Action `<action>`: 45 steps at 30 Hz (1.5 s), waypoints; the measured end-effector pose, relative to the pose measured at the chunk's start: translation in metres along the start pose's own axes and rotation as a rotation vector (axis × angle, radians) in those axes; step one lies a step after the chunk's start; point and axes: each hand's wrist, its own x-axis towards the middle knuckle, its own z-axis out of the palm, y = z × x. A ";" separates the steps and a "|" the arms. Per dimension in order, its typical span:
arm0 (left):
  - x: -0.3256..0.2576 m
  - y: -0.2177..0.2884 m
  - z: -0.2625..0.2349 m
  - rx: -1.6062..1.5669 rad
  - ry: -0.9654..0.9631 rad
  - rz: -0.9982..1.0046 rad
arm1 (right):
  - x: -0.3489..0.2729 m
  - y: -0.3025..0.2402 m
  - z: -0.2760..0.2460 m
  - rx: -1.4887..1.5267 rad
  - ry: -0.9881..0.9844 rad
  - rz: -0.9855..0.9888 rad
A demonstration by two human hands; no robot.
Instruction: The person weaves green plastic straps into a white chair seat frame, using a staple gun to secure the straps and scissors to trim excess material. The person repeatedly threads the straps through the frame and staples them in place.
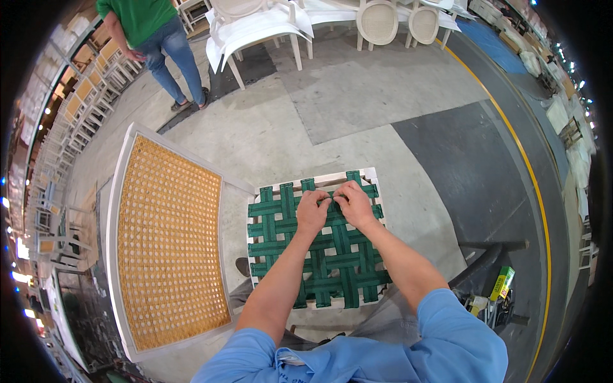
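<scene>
The pale seat frame [368, 173] carries the green webbing [348, 260], which lies from the left edge, beside the cane backrest [172, 242], to the right edge. The left hand [313, 212] and the right hand [355, 205] are over the webbing near the far edge, and the fingertips of the 2 hands almost meet. The fingers look bent as for a pinch, but what is between them is too small, so I cannot tell if they are clamped on something. In my judgement the weaving is mostly done: the bands cross in 2 directions down to the near edge. What seems left is close to the far edge, where the hands are; if the band ends are fixed there, I cannot see.
</scene>
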 end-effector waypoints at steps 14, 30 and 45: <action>-0.023 -0.024 0.025 0.326 0.121 0.322 | 0.084 0.041 0.028 -0.351 -0.039 0.268; 0.016 -0.027 0.039 0.578 -0.037 0.262 | 0.098 0.034 0.026 -0.379 -0.162 0.323; 0.025 -0.043 0.043 0.860 0.129 0.539 | -0.270 0.037 -0.316 0.124 0.868 0.817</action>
